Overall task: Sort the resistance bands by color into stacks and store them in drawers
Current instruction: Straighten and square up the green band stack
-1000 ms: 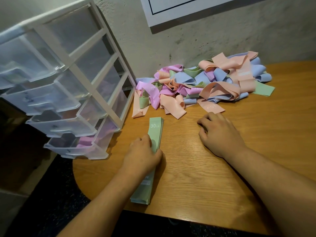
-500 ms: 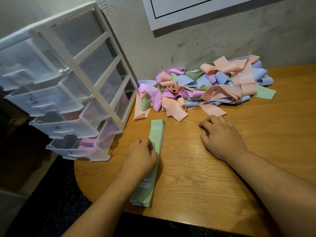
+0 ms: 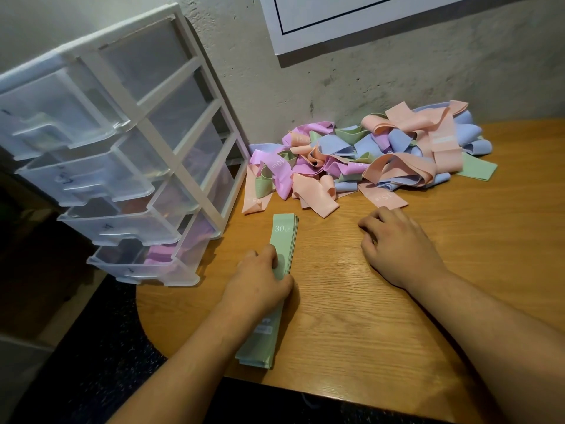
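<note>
A flat stack of green bands (image 3: 282,240), marked 30 LB, lies lengthwise on the wooden table (image 3: 397,347). My left hand (image 3: 260,283) grips the stack at its middle, fingers curled over its left edge and thumb on its right side. My right hand (image 3: 397,246) rests on the table with fingers curled under, holding nothing, just in front of a pink 15 LB band (image 3: 383,195). A tangled pile of pink, purple, blue and green bands (image 3: 367,154) lies against the wall.
A white frame with several translucent drawers (image 3: 122,166) stands at the table's left edge, angled toward me. Purple bands (image 3: 160,254) show in the bottom drawer. A white sheet (image 3: 367,16) hangs on the wall. The table's front edge is close to my arms.
My left hand has shifted slightly on the green stack and closed round its edges. My right hand has stayed in place on the table.
</note>
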